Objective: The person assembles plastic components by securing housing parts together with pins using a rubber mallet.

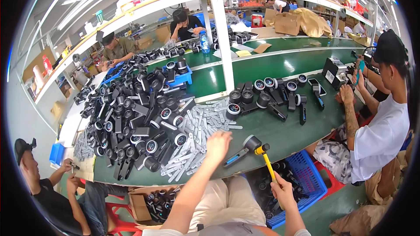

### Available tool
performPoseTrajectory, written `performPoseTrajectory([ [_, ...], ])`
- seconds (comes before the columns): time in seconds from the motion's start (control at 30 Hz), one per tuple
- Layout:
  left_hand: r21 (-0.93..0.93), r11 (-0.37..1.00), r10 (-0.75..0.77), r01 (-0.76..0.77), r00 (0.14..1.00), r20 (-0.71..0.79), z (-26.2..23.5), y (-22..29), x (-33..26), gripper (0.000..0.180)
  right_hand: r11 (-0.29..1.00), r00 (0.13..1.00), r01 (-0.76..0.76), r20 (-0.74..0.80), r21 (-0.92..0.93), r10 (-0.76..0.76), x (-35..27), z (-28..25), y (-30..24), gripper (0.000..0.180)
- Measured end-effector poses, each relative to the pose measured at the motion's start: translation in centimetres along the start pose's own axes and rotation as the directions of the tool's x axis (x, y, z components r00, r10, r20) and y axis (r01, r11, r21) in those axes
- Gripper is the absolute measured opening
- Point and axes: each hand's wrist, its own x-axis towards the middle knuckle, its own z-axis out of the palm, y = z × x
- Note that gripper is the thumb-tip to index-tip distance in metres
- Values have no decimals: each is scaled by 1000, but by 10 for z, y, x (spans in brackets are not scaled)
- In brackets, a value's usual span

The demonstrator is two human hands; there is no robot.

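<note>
Green workbench (271,131) in busy assembly hall, co-workers seated around. Far left, big heap of black handheld devices (135,118), beside it pile of grey flat strips (197,135). Left hand (218,144) open, fingers spread, empty, reaching over strips. Black device (245,146) lies near bench front edge, between hands. Right hand (282,190) closed around yellow-handled mallet (264,157), head just beside device. Advice: pick single strip, steady device before tapping.

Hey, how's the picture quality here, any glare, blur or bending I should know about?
Head view: strong fisheye bending, the shelf post and green bench edges curve, black corners. Ceiling lights glare on the bench top. The left hand looks slightly motion-blurred; the right hand with the yellow-handled mallet is sharper.
</note>
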Motion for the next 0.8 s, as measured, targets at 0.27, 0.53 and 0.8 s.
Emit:
performPoseTrajectory([
  [0.27, 55, 973, 196, -224, 928, 317, 34, -67, 38, 18, 996, 996, 92, 15, -16, -91, 2, 1, 10, 53],
  [0.53, -455, 887, -84, 85, 996, 23, -3, -28, 15, 16, 987, 988, 153, 25, -48, -152, 0, 2, 13, 51],
  [0.8, -574, 782, -268, 245, 962, 45, 22, -8, -40, 16, 995, 995, 103, 4, 11, -103, -6, 7, 5, 52],
])
